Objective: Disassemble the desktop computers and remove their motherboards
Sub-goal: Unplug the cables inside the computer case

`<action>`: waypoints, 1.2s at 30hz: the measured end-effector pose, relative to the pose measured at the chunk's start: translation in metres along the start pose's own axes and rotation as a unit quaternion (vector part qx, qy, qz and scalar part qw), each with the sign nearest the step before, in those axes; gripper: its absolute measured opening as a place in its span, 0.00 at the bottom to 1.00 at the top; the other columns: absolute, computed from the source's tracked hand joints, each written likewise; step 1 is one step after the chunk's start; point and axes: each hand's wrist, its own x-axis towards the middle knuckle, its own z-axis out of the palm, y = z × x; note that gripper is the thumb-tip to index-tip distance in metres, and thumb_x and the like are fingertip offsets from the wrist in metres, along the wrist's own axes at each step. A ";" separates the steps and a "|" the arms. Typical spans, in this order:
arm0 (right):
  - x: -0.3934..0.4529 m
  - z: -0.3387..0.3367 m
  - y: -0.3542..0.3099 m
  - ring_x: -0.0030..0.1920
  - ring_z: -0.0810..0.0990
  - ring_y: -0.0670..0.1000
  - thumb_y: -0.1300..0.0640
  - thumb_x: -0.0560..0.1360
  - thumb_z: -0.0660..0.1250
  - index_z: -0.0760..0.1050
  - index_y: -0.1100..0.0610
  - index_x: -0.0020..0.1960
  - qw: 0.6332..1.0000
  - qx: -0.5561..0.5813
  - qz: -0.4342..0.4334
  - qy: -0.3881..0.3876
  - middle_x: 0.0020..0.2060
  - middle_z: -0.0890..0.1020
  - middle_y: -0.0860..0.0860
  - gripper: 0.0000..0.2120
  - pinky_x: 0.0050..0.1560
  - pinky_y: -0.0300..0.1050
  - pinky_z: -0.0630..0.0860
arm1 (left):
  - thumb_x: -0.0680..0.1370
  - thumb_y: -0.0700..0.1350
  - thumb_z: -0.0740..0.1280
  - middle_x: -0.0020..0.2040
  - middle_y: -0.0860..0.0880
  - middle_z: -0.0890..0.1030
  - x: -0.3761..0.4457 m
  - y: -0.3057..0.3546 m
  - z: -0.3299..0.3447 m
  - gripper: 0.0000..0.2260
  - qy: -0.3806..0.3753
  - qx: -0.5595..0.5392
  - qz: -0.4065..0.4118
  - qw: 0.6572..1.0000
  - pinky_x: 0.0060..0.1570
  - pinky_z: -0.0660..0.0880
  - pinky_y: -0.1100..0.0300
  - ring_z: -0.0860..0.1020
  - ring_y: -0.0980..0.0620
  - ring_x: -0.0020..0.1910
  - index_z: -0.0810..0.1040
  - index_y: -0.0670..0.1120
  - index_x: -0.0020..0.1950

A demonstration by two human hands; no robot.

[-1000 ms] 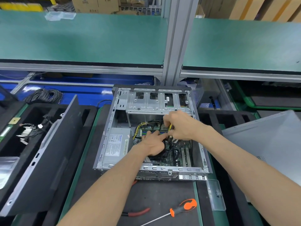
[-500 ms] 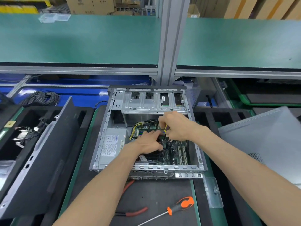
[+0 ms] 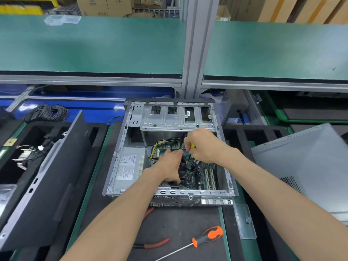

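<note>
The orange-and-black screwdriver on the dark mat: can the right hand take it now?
Probably not at once. The right hand grips a yellow-handled tool inside the open grey computer case. The orange-and-black screwdriver lies uncovered on the dark mat.

Both bare forearms reached forward and converged. The left hand (image 3: 170, 166) lay palm-down, fingers pointed ahead and bent at the tips, thumb tucked low. The right hand (image 3: 202, 144) sat just beyond it, knuckles up, fingers curled tight around a yellow-handled tool (image 3: 192, 146).
</note>
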 end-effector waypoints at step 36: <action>0.015 -0.004 -0.004 0.43 0.73 0.55 0.56 0.75 0.70 0.71 0.55 0.49 0.997 -0.065 -0.028 -0.024 0.44 0.74 0.52 0.08 0.41 0.47 0.71 | 0.59 0.57 0.82 0.69 0.45 0.69 0.008 -0.003 0.009 0.52 -0.006 0.017 -0.004 1.000 0.66 0.68 0.41 0.66 0.38 0.68 0.60 0.43 0.76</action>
